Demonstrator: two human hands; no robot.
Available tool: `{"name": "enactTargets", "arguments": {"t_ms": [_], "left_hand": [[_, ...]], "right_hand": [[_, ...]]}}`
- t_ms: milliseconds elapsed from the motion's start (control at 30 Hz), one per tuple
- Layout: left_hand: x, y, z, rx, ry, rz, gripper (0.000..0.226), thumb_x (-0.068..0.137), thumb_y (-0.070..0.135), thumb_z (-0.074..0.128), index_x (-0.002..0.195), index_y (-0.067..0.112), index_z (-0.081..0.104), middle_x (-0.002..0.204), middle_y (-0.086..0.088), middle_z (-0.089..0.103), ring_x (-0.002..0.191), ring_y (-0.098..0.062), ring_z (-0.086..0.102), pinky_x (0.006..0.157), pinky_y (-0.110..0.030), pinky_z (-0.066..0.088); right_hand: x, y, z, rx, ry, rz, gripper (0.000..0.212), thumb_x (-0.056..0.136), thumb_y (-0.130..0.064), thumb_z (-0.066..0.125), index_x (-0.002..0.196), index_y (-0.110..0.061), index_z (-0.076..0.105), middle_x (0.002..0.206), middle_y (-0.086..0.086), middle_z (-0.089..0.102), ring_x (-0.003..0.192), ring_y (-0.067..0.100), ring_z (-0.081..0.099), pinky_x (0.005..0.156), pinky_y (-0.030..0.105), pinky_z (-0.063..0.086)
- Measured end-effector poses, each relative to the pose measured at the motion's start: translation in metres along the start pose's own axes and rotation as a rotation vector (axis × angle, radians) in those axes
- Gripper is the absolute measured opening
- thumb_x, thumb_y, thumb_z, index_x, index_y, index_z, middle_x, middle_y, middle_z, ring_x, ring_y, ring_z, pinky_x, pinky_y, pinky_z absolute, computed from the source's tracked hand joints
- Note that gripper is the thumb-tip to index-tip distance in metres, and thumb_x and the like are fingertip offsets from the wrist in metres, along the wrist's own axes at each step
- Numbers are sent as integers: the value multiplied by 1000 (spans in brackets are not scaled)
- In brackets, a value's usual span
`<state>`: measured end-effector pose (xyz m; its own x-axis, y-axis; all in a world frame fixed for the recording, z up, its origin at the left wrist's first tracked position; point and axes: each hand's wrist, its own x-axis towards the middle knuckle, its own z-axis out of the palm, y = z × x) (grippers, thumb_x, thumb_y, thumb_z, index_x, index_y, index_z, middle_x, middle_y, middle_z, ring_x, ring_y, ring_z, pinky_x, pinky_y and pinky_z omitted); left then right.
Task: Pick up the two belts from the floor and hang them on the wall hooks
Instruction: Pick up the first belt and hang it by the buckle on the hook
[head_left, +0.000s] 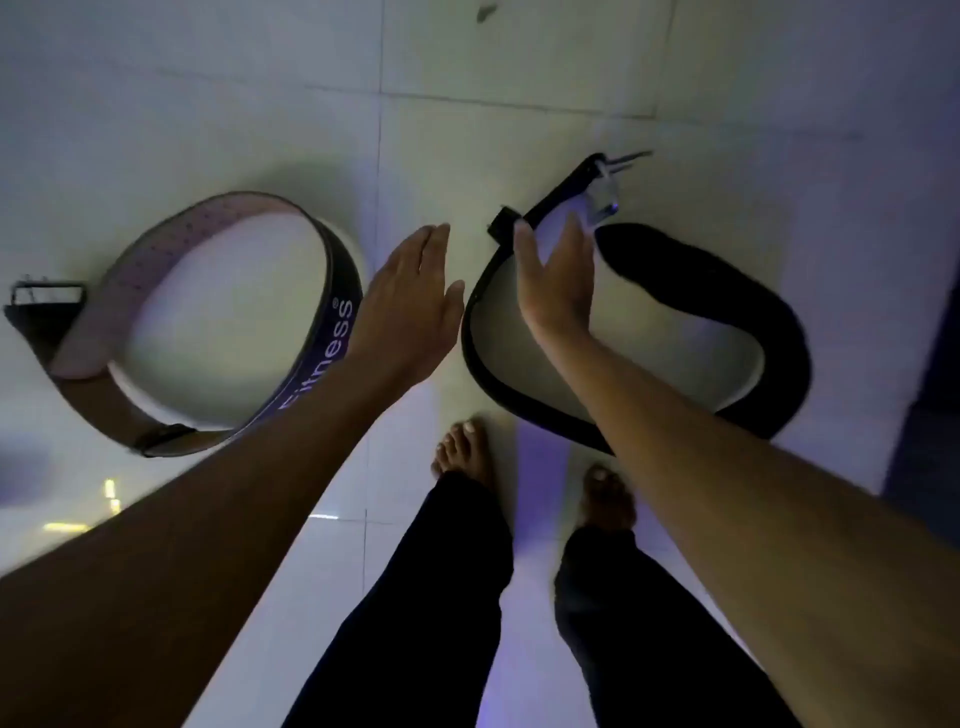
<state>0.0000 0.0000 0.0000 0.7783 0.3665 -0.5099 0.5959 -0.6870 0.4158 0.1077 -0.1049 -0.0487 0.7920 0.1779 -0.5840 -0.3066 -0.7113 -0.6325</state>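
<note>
Two wide lifting belts lie curled on edge on the white tiled floor. The left belt is black outside with white "Fitness" lettering, pale pink inside, and has a metal buckle at its far left end. The right belt is all black, with a silver buckle at its top. My left hand hovers flat and open between the two belts, just right of the lettered belt. My right hand is open above the black belt's left side, fingers pointing up toward the buckle. Neither hand holds anything.
My bare feet and black trouser legs stand just below the belts. A dark blue surface borders the floor at the right edge. A small dark mark lies on the tiles at the top. No wall hooks are in view.
</note>
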Motion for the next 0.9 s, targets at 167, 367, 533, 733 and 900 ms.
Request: {"name": "enactTargets", "arguments": {"t_ms": [167, 367, 533, 733, 900], "left_hand": [[2, -24, 14, -123, -97, -56, 56, 108, 20, 39, 159, 5, 22, 165, -17, 31, 153, -30, 30, 126, -42, 25], [-38, 8, -33, -433, 14, -183, 48, 104, 6, 41, 152, 8, 40, 149, -13, 51, 136, -25, 50, 117, -42, 39], [-74, 86, -106, -660, 70, -350, 49, 108, 26, 44, 153, 7, 39, 148, -7, 53, 135, -19, 50, 111, -27, 35], [-139, 189, -198, -1007, -74, -309, 55, 94, 57, 47, 122, 14, 67, 116, -10, 75, 111, -25, 70, 105, -51, 52], [-199, 269, -270, -1177, -21, -234, 40, 108, 34, 43, 120, 5, 68, 110, -12, 75, 91, -11, 73, 75, -18, 60]], "right_hand": [[37, -31, 32, 234, 139, 216, 84, 73, -27, 77, 145, -9, 37, 140, 12, 55, 125, 29, 55, 106, 43, 47], [-14, -51, -31, 302, -35, 198, 65, 71, 5, 70, 129, -13, 48, 110, 3, 65, 100, 21, 67, 86, 37, 59], [-117, -90, -132, 276, -278, 106, 67, 72, 13, 62, 124, -26, 49, 93, 4, 68, 73, 2, 69, 57, 19, 55], [-210, -142, -259, 224, -329, -60, 53, 85, -7, 73, 128, -26, 49, 95, -1, 70, 78, 0, 71, 64, 14, 56], [-265, -198, -355, 114, -324, -241, 52, 90, -50, 61, 134, -29, 43, 113, 2, 71, 101, 20, 71, 84, 48, 60]]}}
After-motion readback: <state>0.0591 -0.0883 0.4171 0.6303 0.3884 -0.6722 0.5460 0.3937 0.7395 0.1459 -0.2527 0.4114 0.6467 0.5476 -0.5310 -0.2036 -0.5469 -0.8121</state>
